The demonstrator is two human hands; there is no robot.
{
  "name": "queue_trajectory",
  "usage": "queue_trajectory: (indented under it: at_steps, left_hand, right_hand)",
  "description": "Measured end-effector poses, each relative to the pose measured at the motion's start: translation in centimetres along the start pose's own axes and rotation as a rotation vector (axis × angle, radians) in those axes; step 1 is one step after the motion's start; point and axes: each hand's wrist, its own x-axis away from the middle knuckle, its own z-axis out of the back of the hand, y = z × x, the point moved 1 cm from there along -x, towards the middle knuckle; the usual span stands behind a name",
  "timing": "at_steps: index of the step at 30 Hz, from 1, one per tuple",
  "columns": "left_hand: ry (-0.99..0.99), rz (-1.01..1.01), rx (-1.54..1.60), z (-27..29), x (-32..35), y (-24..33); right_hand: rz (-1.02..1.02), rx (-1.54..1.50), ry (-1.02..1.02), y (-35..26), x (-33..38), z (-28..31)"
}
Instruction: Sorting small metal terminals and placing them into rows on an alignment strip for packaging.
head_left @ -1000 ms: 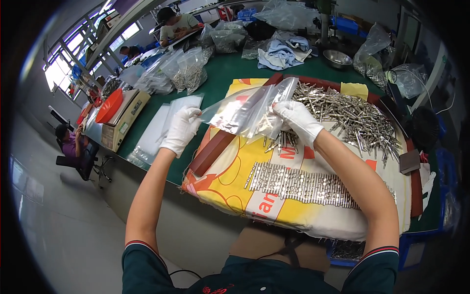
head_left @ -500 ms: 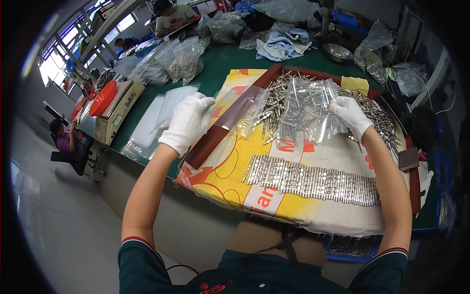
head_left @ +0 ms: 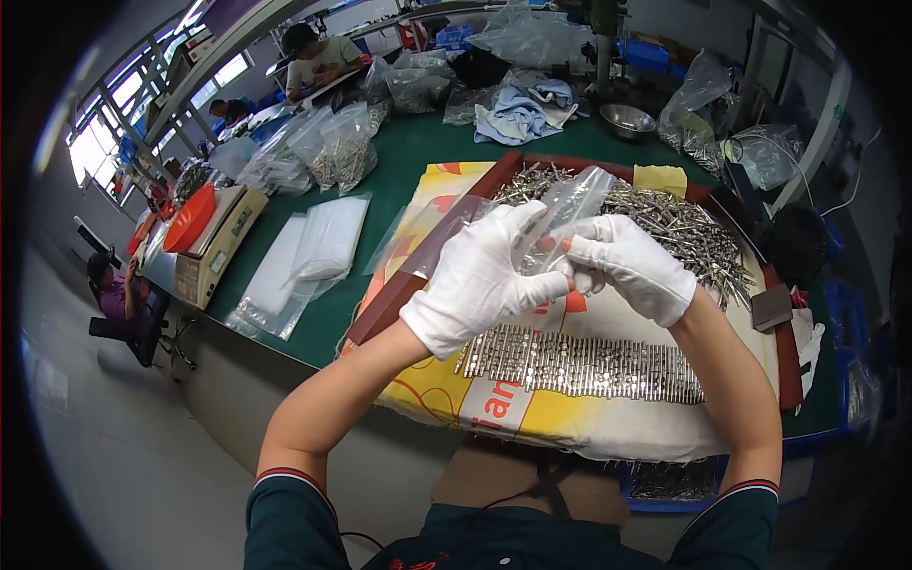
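Observation:
Both my hands wear white gloves and meet over the tray. My left hand [head_left: 484, 280] and my right hand [head_left: 627, 266] together pinch a small clear plastic bag [head_left: 565, 209], held upright between them. Below the hands lies a neat row of small metal pins [head_left: 579, 363] on a yellow and red printed sheet [head_left: 427, 389]. A loose heap of metal pins [head_left: 670, 223] fills the far right of the brown-rimmed tray [head_left: 380, 309].
A stack of clear plastic bags [head_left: 304, 256] lies on the green table [head_left: 399, 157] to the left. An orange bowl [head_left: 188, 218] sits on a scale box. Filled bags [head_left: 337, 142], a steel bowl [head_left: 627, 119] and cloths stand farther back. Other people sit at the left.
My hands were apart, the left on the tray's left rim and the right holding the bag over the pin heap. Now both hands have come together on the bag at the middle.

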Motion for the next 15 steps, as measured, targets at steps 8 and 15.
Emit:
queue_trajectory:
  at_steps: [8, 15]
  left_hand:
    - [0.361, -0.161, -0.139, 0.5, 1.2, 0.1]
    - [0.148, 0.059, 0.278, 1.4, 1.8, 1.0]
  right_hand:
    - [0.233, 0.413, 0.220, -1.4, 0.1, -3.4]
    - [0.264, 0.272, 0.178, -1.7, -0.5, -4.8]
